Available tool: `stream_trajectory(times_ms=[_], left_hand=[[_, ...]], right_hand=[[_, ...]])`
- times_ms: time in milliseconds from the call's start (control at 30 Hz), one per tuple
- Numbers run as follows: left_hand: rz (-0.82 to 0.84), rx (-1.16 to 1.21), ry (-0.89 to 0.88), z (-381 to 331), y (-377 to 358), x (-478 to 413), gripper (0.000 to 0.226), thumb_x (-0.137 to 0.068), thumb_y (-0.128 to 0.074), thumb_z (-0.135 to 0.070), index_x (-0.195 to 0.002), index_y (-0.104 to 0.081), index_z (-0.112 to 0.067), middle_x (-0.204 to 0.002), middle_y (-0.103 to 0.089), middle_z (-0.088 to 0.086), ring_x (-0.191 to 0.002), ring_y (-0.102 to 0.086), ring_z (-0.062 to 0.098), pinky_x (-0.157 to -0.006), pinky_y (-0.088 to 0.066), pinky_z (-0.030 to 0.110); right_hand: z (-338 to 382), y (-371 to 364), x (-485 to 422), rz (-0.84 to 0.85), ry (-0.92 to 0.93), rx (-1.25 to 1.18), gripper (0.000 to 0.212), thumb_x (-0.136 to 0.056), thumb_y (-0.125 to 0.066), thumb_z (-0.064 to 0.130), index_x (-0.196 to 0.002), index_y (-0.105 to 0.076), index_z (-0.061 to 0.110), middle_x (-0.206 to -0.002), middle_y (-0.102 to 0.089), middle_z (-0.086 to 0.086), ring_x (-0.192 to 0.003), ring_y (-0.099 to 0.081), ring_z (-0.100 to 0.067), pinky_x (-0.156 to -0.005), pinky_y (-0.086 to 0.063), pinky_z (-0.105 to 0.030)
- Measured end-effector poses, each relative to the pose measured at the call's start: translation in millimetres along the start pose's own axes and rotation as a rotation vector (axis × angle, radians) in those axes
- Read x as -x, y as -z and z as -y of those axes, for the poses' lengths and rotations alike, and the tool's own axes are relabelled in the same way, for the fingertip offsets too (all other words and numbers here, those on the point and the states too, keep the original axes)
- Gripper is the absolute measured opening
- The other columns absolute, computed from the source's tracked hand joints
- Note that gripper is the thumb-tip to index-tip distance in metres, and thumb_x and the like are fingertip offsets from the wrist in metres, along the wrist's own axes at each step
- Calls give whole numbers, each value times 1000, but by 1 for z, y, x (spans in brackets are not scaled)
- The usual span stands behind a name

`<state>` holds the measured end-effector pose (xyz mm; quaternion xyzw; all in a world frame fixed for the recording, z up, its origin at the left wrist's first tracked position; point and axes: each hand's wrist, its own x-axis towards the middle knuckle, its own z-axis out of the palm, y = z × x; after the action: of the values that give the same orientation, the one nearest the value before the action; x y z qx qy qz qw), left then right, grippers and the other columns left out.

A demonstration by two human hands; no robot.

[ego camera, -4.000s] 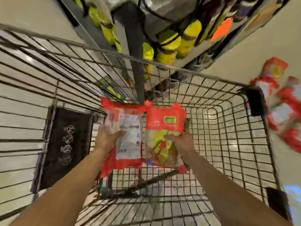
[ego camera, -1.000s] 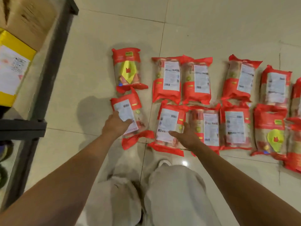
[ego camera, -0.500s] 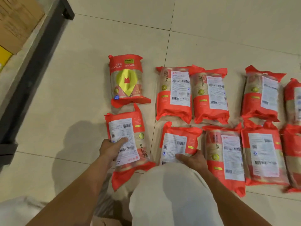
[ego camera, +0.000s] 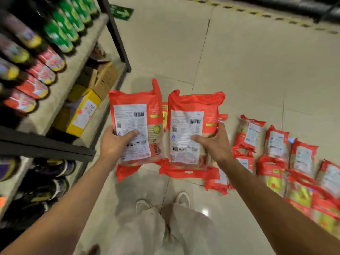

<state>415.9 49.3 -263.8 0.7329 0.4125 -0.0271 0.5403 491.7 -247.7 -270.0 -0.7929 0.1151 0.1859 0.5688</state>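
Two grips | left hand (ego camera: pixel 114 142) clamps left packet (ego camera: pixel 136 124) | right hand (ego camera: pixel 216 144) clamps right packet (ego camera: pixel 189 129) | fingers (ego camera: pixel 221 127) mostly hidden

1. On your left stands a shelf rack (ego camera: pixel 60 89) with rows of blurred bottles (ego camera: pixel 58 36).
2. Lower down you see a yellow box (ego camera: pixel 81 111) just beside a brown carton (ego camera: pixel 104 78).
3. On your right, red packets (ego camera: pixel 276 148) lie in rows on the tiled floor (ego camera: pixel 239 61), touching one another.

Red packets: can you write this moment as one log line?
left hand: holds left red packet | right hand: holds right red packet | both above floor | more packets on floor
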Motion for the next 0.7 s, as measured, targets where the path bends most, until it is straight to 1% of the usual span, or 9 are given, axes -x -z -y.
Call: stream_trajectory(times_ms=[100, 167, 200, 300, 367, 433, 533, 633, 700], left_hand=[[-58, 56, -91, -81, 74, 75, 44, -71, -89, -37, -107, -66, -30, -103, -75, -11, -95, -74, 14, -90, -59, 44], [-110, 69, -126, -123, 120, 127, 51, -69, -88, -41, -112, -65, -24, -103, -76, -10, -92, -75, 12, -87, -60, 42], [-149, 77, -149, -139, 140, 153, 53, -67, -87, -42, -112, -66, -24, -103, -77, -9, -90, -75, 12, -85, -60, 41], [-292, 113, -173, -160, 199, 235, 41, -75, -87, -29, -106, -61, -20, -100, -73, -6, -87, -71, 13, -73, -55, 31], [-391, 122, -175, -152, 232, 291, 44, -75, -89, -29, -105, -60, -15, -100, -73, -2, -87, -72, 17, -70, -53, 31], [-494, 172, -171, -134, 263, 347, 45, -72, -91, -29, -104, -62, -16, -99, -75, -1, -82, -74, 15, -68, -54, 29], [-643, 217, -119, -97, 301, 441, 44, -73, -90, -31, -106, -64, -19, -97, -77, -1, -76, -73, 11, -63, -52, 24], [-824, 274, -56, -47, 329, 542, 52, -65, -92, -41, -106, -65, -23, -101, -78, -3, -85, -75, 16, -71, -57, 35], [-947, 329, 2, -8, 342, 605, 68, -52, -92, -51, -107, -66, -21, -102, -79, 0, -90, -76, 22, -80, -61, 48]], right_hand=[[117, 21, 56, 22, 105, -23, 64, -67, -91, 12, -111, -48, 27, -102, -68, 9, -89, -69, -7, -82, -56, -31], [176, 29, 92, 62, 175, -34, 65, -67, -91, 15, -115, -49, 24, -102, -70, 7, -89, -70, -9, -81, -56, -33], [201, 31, 111, 86, 210, -46, 66, -67, -91, 14, -118, -49, 23, -102, -70, 7, -89, -71, -10, -81, -57, -33], [254, 28, 167, 204, 318, -67, 67, -68, -90, 11, -121, -50, 21, -105, -72, 5, -85, -72, -5, -79, -57, -32], [276, 18, 206, 311, 383, -73, 67, -67, -90, 11, -121, -52, 19, -105, -72, 4, -82, -72, -3, -77, -57, -33], [290, 4, 248, 434, 444, -70, 67, -63, -92, 14, -118, -54, 21, -102, -72, 4, -80, -72, -4, -75, -57, -33], [297, -20, 314, 618, 509, -47, 63, -56, -91, 15, -107, -56, 25, -93, -74, 4, -74, -72, -4, -64, -56, -25], [291, -44, 388, 818, 548, -69, 57, -65, -88, -1, -105, -57, 24, -93, -76, 2, -75, -73, -7, -65, -57, -24], [280, -56, 440, 928, 577, -58, 54, -69, -86, -4, -105, -57, 24, -93, -75, 4, -74, -73, -2, -64, -56, -18]])
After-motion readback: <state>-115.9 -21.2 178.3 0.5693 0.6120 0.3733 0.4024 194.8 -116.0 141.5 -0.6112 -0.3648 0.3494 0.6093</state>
